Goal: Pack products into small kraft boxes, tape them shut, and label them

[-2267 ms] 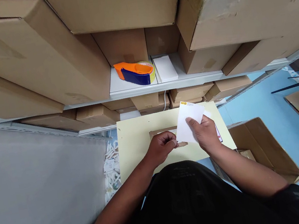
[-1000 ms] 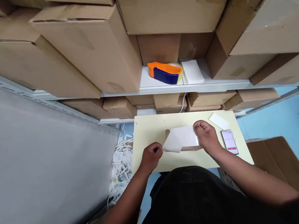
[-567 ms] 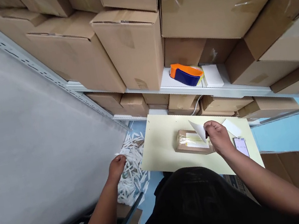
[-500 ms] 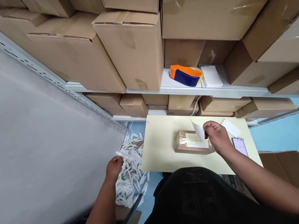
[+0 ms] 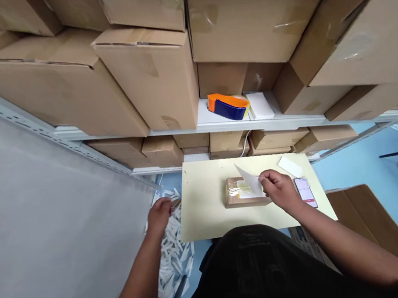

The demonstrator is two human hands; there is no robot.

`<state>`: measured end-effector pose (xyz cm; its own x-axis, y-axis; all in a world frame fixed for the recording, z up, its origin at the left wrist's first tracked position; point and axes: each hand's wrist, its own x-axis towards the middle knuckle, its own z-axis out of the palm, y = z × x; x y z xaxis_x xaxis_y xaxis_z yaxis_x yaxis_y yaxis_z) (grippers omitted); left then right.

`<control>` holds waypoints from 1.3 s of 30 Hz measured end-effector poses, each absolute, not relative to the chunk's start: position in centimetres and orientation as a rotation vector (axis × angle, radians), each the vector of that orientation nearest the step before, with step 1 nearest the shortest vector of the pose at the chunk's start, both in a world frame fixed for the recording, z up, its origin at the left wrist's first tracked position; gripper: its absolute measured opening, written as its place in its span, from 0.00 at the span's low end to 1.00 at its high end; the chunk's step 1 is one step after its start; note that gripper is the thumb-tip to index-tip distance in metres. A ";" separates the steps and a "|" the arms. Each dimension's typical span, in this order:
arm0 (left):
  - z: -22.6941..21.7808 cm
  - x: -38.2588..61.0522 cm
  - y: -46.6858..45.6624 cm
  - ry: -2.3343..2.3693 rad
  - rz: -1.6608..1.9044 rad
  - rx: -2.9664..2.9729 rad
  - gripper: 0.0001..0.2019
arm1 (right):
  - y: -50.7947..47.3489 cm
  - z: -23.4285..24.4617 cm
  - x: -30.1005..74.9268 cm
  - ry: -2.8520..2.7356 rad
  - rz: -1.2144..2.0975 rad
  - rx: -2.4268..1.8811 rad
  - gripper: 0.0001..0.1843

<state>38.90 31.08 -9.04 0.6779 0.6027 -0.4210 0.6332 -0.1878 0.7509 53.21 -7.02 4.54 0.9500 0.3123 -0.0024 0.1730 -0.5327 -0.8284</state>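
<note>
On the pale yellow table (image 5: 206,219) lies a small taped cardboard box (image 5: 247,202) with a white label (image 5: 243,190) on its top. Above its right half, my right hand (image 5: 280,189) pinches a white paper sheet (image 5: 250,181) by its right edge; the sheet's far corner curls up and it partly hides the box top. My left hand (image 5: 160,216) is left of the table, over a heap of white paper strips (image 5: 172,256) on the floor. Its fingers reach forward, slightly apart, and no strip shows in them.
A phone (image 5: 306,193) and a white card (image 5: 290,166) lie at the table's right. Shelves of cardboard boxes (image 5: 155,74) rise behind, holding an orange and blue tape dispenser (image 5: 229,106) and white label stack (image 5: 259,106). A grey wall (image 5: 45,237) stands left.
My left hand has moved right, nearer the table, and the white strip that was at its fingertips no longer shows there. My right hand still holds the sheet. The view has shifted slightly.
</note>
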 end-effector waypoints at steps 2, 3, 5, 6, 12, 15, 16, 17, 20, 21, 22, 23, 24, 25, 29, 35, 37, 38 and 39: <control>-6.6 41.7 26.5 0.734 -0.121 1.622 0.27 | -7.3 4.7 53.0 -0.495 0.028 -2.215 0.11; -5.3 43.1 24.3 0.623 -0.207 1.460 0.30 | -7.5 4.7 52.8 -0.585 -0.063 -2.233 0.10; -2.9 45.6 20.5 0.497 -0.356 1.248 0.32 | -8.0 4.5 52.6 -0.760 -0.220 -2.218 0.08; -2.0 46.6 19.0 0.480 -0.388 1.192 0.33 | -8.2 4.4 52.4 -0.832 -0.275 -2.194 0.07; -0.4 49.2 14.9 0.361 -0.361 1.256 0.18 | -10.5 3.1 51.1 -0.819 -0.293 -2.070 0.07; -1.0 49.1 13.7 0.327 -0.229 1.352 0.14 | -11.6 2.4 50.5 -0.521 -0.021 -1.978 0.06; -1.2 49.1 13.3 0.329 -0.177 1.387 0.13 | -11.9 2.1 50.3 -0.394 0.101 -1.901 0.07; -1.3 49.2 12.8 0.338 -0.130 1.420 0.12 | -12.0 1.7 50.3 -0.264 0.213 -1.803 0.07; -1.5 49.6 11.3 0.356 -0.044 1.504 0.11 | -12.1 0.3 50.6 0.066 0.391 -1.518 0.12; -1.5 49.7 10.9 0.351 -0.034 1.521 0.11 | -12.0 -0.3 50.9 0.142 0.408 -1.467 0.14; -1.5 49.9 10.5 0.343 -0.029 1.530 0.11 | -11.9 -0.8 51.3 0.201 0.421 -1.440 0.17; -1.5 50.0 10.2 0.333 -0.025 1.528 0.11 | -11.9 -1.3 51.6 0.241 0.433 -1.430 0.19; -1.5 50.1 10.0 0.327 -0.020 1.518 0.12 | -11.8 -1.8 52.0 0.266 0.441 -1.435 0.20; -1.6 50.2 9.8 0.328 -0.014 1.500 0.12 | -11.8 -2.2 52.4 0.283 0.446 -1.453 0.20; -2.0 50.5 9.6 0.376 0.014 1.416 0.15 | -12.1 -3.1 53.4 0.307 0.476 -1.537 0.20; -2.6 51.0 9.7 0.425 0.041 1.431 0.15 | -12.8 -4.0 54.1 0.178 0.465 -1.665 0.14; -2.7 51.0 9.7 0.440 0.026 1.418 0.15 | -12.7 -4.3 54.6 0.210 0.437 -1.676 0.14; -2.5 50.9 9.6 0.439 0.012 1.411 0.16 | -12.6 -4.4 54.8 0.238 0.456 -1.648 0.15; -2.4 50.8 9.6 0.429 -0.003 1.402 0.16 | -12.5 -4.4 55.0 0.266 0.499 -1.604 0.16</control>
